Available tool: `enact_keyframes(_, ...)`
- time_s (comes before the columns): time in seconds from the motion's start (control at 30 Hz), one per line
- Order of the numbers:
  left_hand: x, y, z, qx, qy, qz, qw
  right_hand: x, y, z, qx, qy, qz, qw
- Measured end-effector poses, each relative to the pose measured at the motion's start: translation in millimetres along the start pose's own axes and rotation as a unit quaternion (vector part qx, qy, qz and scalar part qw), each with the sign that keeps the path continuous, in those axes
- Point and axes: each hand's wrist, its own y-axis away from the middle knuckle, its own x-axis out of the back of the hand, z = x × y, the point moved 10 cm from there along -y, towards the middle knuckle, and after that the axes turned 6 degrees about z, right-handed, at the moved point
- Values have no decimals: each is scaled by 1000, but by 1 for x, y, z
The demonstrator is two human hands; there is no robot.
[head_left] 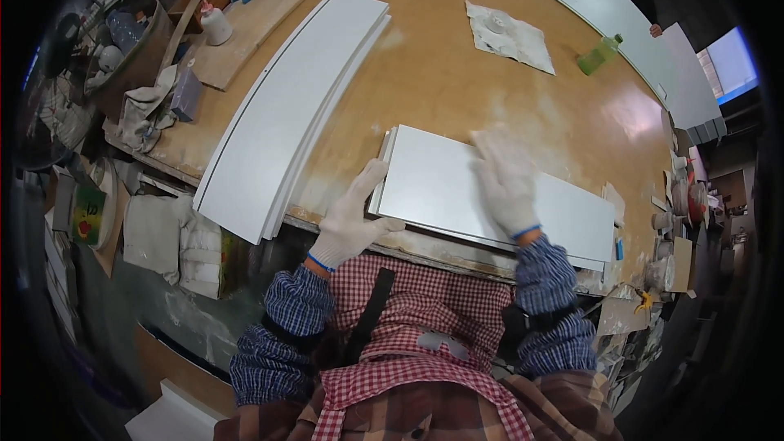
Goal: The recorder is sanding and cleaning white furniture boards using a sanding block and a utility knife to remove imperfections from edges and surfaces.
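Note:
A short stack of white boards [441, 175] lies along the near edge of the table. My left hand [353, 214], in a white glove, rests against the stack's left end, thumb stretched along the near edge and apart from the fingers. On the top board's upper face lies my right hand [506, 184], also gloved, with its fingers extended and somewhat smeared by motion. Whether anything thin is under that palm is hidden. To the left, a second stack of longer white boards [298, 98] sits on the table, its near end over the edge.
The brown table [425, 49] carries a stained paper sheet [510, 37] and a green bottle [600, 55]. Tools, a white squeeze bottle [215, 24] and a wooden plank [245, 37] crowd the left. At the far right, another person's hand [656, 30] is beside long white panels [588, 8].

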Motion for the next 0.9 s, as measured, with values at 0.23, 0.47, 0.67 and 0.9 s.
enact_keyframes(0.23,-12,12,-64,123,-44,-58,990,-26,-39,-177,165,-148,56,974)
enact_keyframes(0.47,4,5,-25,-36,-58,-3,998,31,42,-98,82,-62,-26,994)
enact_keyframes(0.67,-4,3,-8,-7,-38,-10,999,161,148,112,-73,242,164,953)
enact_keyframes(0.9,2,30,23,-108,-193,33,975,106,112,78,-103,172,12,980)
